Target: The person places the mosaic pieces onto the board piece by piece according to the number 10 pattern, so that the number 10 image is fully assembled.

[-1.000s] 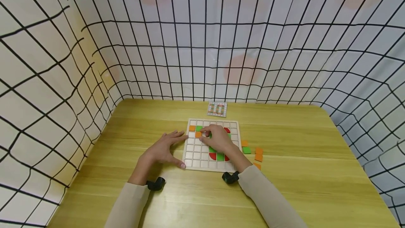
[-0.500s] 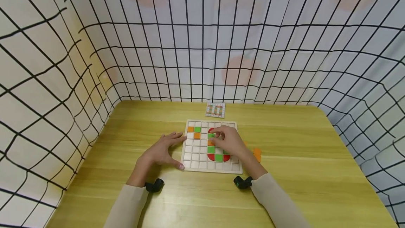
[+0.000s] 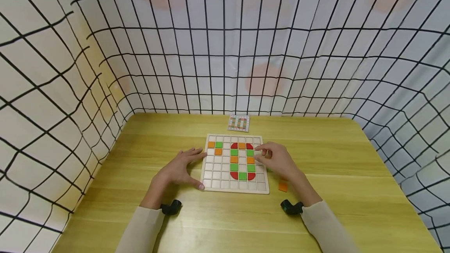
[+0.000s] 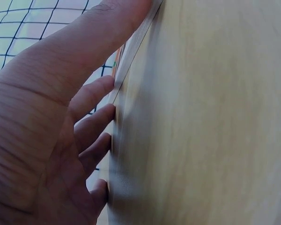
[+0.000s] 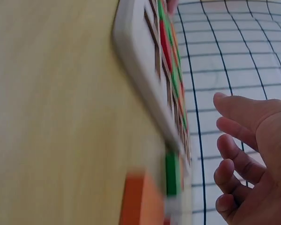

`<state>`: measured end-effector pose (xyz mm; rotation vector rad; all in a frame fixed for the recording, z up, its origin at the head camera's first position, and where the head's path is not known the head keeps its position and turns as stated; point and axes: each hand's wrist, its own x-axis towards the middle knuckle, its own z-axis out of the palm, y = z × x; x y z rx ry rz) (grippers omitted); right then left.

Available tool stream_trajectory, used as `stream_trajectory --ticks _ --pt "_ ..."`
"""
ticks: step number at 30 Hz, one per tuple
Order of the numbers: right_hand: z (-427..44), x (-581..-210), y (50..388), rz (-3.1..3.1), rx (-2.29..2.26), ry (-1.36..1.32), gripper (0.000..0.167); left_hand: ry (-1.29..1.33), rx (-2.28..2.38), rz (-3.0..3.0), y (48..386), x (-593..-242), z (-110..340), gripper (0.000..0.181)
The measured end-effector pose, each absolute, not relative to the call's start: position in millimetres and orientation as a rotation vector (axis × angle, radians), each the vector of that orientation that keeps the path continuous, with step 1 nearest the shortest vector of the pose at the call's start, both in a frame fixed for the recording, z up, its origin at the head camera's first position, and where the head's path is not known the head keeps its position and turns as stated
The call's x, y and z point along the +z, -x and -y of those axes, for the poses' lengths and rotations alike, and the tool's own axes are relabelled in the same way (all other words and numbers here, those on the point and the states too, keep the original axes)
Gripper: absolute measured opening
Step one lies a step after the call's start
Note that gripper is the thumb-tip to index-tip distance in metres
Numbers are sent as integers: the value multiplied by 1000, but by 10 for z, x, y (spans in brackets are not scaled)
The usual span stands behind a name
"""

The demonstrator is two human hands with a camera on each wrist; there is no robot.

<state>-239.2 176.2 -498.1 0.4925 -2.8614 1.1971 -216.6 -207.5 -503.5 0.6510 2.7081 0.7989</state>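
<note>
A pale grid board [image 3: 217, 173] lies on the table, with orange, green and red tiles in some of its cells. Red, green and orange pieces make an upright ring [image 3: 233, 159] on its right half; a smaller group sits at upper left. My left hand [image 3: 181, 169] rests at the board's left edge, thumb and index finger touching it, fingers spread. Over the right edge hovers my right hand [image 3: 279, 159], its fingers loosely bent with nothing between them in the right wrist view. Below it are a loose orange tile [image 5: 140, 199] and a green tile [image 5: 172, 174].
A small patterned card [image 3: 238, 123] lies behind the board. Beside the right wrist is another view of a loose orange tile [image 3: 283, 187]. White walls with black netting [image 3: 225, 50] enclose the back and sides of the wooden table [image 3: 225, 221].
My right hand has moved from the board's upper left cells across to its right edge, uncovering the ring of tiles. The left hand stays at the left edge.
</note>
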Motion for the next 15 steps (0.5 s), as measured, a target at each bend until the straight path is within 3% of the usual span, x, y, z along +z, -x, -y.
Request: stream_trajectory --ticks 15 --pt "-2315 -5077 2231 2926 1101 -523 32 -647 800 -2710 2154 -5029 2076 115"
